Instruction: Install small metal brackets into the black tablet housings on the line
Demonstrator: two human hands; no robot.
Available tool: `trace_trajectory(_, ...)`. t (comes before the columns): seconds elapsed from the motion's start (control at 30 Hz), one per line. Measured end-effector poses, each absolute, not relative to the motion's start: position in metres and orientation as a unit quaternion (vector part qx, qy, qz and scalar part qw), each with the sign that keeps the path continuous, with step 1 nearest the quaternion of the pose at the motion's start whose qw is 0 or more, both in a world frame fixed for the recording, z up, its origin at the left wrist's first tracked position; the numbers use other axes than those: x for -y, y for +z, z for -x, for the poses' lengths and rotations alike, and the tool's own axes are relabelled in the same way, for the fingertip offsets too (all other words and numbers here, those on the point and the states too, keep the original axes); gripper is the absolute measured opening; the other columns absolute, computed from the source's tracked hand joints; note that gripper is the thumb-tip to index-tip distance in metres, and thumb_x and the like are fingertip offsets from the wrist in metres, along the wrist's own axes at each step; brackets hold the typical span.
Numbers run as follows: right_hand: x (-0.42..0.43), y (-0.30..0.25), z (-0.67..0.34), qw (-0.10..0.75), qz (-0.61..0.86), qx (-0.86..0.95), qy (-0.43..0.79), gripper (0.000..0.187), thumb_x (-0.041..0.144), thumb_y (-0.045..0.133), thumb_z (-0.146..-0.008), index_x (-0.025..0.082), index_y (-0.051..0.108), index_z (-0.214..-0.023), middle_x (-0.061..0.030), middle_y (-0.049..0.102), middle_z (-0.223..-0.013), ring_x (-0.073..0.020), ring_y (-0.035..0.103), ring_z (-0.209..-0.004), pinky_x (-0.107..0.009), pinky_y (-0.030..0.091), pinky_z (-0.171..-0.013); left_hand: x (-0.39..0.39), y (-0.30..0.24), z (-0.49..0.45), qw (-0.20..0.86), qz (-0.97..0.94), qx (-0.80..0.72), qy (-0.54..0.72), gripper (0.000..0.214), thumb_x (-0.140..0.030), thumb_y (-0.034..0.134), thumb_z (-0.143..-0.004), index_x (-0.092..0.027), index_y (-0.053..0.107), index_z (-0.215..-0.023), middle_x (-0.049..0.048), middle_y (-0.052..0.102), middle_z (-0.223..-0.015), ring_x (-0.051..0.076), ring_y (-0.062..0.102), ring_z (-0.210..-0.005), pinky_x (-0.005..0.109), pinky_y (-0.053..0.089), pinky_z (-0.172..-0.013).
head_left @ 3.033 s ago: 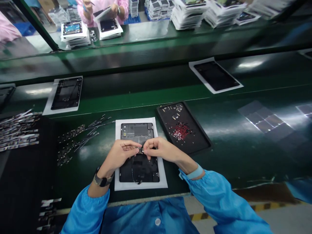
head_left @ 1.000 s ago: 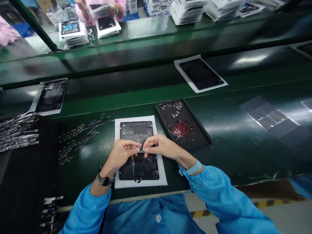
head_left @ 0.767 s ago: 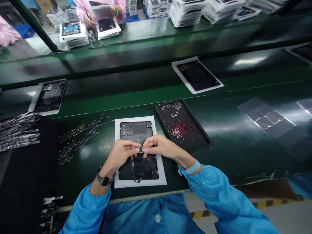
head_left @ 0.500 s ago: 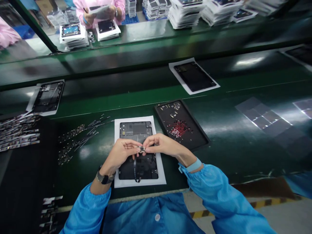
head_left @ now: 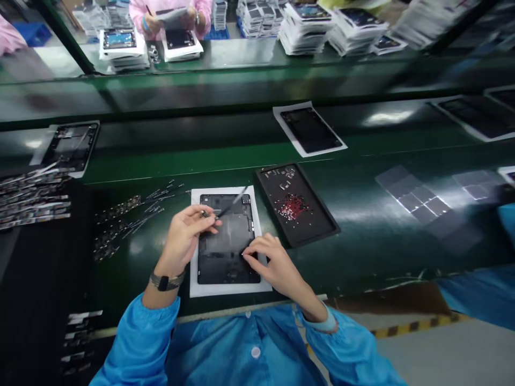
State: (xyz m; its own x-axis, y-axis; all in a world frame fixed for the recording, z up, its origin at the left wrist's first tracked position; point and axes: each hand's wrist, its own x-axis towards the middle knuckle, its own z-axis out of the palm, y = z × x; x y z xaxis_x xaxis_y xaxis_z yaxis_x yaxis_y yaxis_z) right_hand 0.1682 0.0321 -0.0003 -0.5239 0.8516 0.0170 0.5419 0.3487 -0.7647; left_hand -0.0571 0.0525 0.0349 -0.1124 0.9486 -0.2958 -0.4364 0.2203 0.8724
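My left hand (head_left: 185, 231) pinches a small circuit board (head_left: 206, 214) above the upper left of a black tablet housing (head_left: 229, 273). From the board a thin flat ribbon cable (head_left: 238, 198) sticks out to the upper right. My right hand (head_left: 272, 264) is closed at thumb and forefinger over the housing's right side. A tiny pale speck shows at those fingertips, too small to name. Under the housing lies a white paper sheet (head_left: 195, 288).
Right of the housing, a black tray (head_left: 317, 228) holds red-wired parts (head_left: 295, 206) and small metal pieces. Loose boards with cables (head_left: 116, 212) lie to the left. Another housing (head_left: 311, 130) rests on paper farther back. Across the bench, a person in pink (head_left: 137, 10) handles papers.
My hands have moved apart: the left went up and left with the board, its cable swinging from hanging down to pointing up right. The right hand has let go of the board and come nearer me.
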Motion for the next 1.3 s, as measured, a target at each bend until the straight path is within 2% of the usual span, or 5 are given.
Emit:
trace_trajectory(0.23,-0.029,-0.001,-0.161,0.199,0.427,0.781,0.410,0.013,0.010,0.063,-0.080,0.022,0.063,-0.076,-0.0014,0.067,-0.078,-0.0206,0.055,-0.081,-0.035,0.039,-0.078,-0.047,0.021,0.037,0.661,-0.341,-0.511,0.431,0.021,-0.021,0.084,-0.056,-0.012,0.072,-0.071,0.0022,0.066,-0.068,0.006,0.049,-0.051,0.019,0.037,-0.047)
trace_trajectory(0.4,-0.028,-0.004,-0.161,0.186,0.452,0.767,0.416,0.008,0.015,0.066,-0.081,0.022,0.066,-0.075,-0.0018,0.062,-0.074,-0.0195,0.054,-0.076,-0.033,0.039,-0.073,-0.045,0.016,0.038,0.677,-0.353,-0.497,0.412,0.021,-0.023,0.083,-0.059,-0.012,0.071,-0.073,0.0014,0.066,-0.066,0.007,0.051,-0.050,0.020,0.041,-0.049)
trace_trajectory(0.8,-0.035,0.001,-0.168,0.206,0.415,0.704,0.539,0.012,0.023,0.061,-0.086,0.020,0.065,-0.075,0.0000,0.066,-0.071,-0.0161,0.058,-0.069,-0.034,0.042,-0.082,-0.021,0.012,0.029,0.692,-0.316,-0.530,0.373,0.016,-0.020,0.081,-0.060,-0.012,0.074,-0.073,0.0028,0.071,-0.065,0.010,0.060,-0.053,0.023,0.052,-0.057)
trace_trajectory(1.1,-0.037,0.001,-0.171,0.195,0.424,0.699,0.542,0.014,0.022,0.061,-0.085,0.020,0.064,-0.071,0.0006,0.067,-0.072,-0.0165,0.060,-0.072,-0.037,0.039,-0.091,-0.020,0.006,0.025,0.696,-0.315,-0.532,0.363,0.018,-0.021,0.082,-0.058,-0.012,0.074,-0.071,0.0035,0.070,-0.060,0.013,0.065,-0.056,0.023,0.053,-0.056)
trace_trajectory(1.3,-0.035,0.001,-0.170,0.197,0.435,0.692,0.541,0.015,0.023,0.060,-0.086,0.020,0.064,-0.072,0.0000,0.067,-0.073,-0.0165,0.060,-0.073,-0.036,0.039,-0.089,-0.017,-0.001,0.025,0.685,-0.334,-0.536,0.364,0.019,-0.023,0.082,-0.061,-0.012,0.075,-0.074,0.0047,0.072,-0.060,0.014,0.065,-0.056,0.023,0.054,-0.056)
